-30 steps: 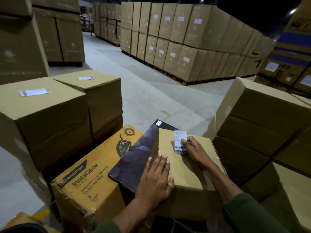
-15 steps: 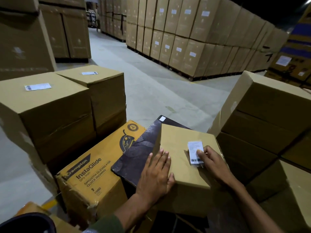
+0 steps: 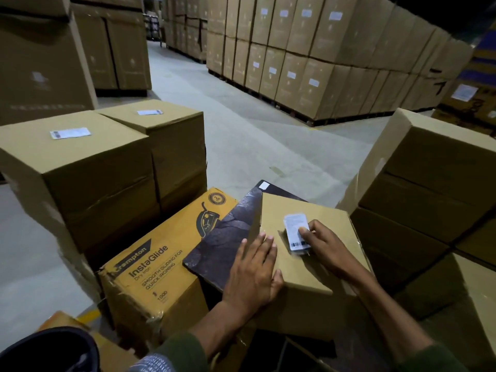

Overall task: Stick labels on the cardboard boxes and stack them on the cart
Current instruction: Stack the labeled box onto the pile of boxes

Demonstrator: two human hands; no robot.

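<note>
While label (image 3: pixel 295 232) went on, plain carton (image 3: pixel 316 264) sat atop dark flat box (image 3: pixel 222 245) & printed iron carton (image 3: pixel 161 264). L hand (image 3: pixel 253 275) flat, fingers spread, steadied carton; R hand (image 3: pixel 326 245) fingertips pressed label down, near top centre. Contents sealed, unseen. Labelled cartons (image 3: pixel 80 167) stacked at left; cart not visible.

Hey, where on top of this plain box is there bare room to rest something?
On the plain box, the far strip beyond the label is bare, and so is the near right corner. The middle is crowded: the left hand lies flat at the left edge, and the right hand presses the label.
</note>
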